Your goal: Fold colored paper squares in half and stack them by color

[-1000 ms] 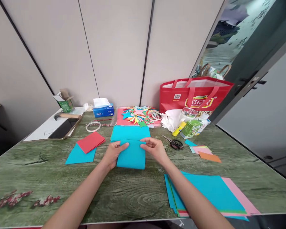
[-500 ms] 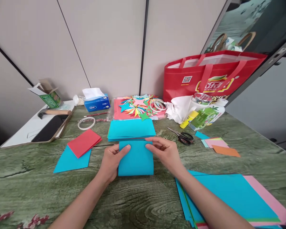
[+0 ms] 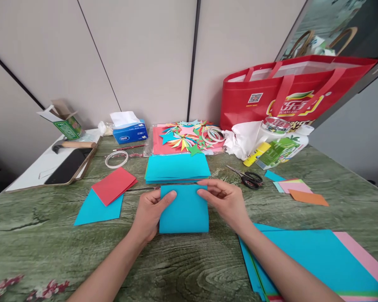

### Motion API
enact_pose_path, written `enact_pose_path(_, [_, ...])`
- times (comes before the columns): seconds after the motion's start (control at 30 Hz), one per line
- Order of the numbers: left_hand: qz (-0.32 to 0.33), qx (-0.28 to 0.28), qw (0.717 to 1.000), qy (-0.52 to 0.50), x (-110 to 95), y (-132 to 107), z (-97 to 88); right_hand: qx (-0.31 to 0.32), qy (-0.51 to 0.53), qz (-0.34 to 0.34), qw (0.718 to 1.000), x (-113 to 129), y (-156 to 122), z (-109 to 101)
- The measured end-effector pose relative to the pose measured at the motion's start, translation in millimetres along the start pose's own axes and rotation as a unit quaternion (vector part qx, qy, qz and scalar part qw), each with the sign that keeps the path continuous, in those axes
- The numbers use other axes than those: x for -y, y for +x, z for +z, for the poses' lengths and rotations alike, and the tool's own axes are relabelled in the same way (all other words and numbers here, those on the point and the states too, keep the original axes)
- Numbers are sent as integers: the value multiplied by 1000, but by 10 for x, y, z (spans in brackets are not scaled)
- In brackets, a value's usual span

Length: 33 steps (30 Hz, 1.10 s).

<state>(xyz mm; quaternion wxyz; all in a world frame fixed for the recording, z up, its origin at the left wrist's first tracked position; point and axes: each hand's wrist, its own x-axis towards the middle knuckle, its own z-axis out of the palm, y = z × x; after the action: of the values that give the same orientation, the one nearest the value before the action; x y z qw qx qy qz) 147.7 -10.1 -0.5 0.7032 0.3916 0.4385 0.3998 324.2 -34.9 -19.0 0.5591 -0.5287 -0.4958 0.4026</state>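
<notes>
Between both hands is a blue sheet of paper, doubled over with a rounded bend along its near edge. My left hand grips its left side, thumb on top and fingers underneath. The upper right corner is pinched by my right hand, thumb on the face and forefinger along the far edge. Just beyond lies a stack of blue paper. Left of my hands, a red folded paper rests partly over a blue piece.
Scissors, a glue stick and coloured paper pieces lie to the right. Large coloured sheets sit under my right forearm. Farther back are a tape roll, tissue box, paper stars and red bag.
The view has shifted slightly, so most things sit a little farther right. Both hands keep their hold on the doubled blue paper, with hardly any other movement.
</notes>
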Motion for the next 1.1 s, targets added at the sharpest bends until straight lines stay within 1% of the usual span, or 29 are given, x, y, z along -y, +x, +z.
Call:
enact_pose_path(0.23, [13,3,1000,10,17,8,-26,-4,0,-2,1000,0,-4,5])
enact_pose_path(0.4, [10,10,1000,20,-2,12,-32,-9,5,0,1000,2,11,2])
enact_pose_path(0.57, [15,-7,999,31,-7,37,-33,3,23,14,1000,17,35,-12])
enact_pose_path(0.97, [13,-1,999,31,13,81,-63,35,56,46,997,19,68,-36])
enact_pose_path(1.1, [11,1,1000,21,9,82,-47,29,59,47,997,6,70,-38])
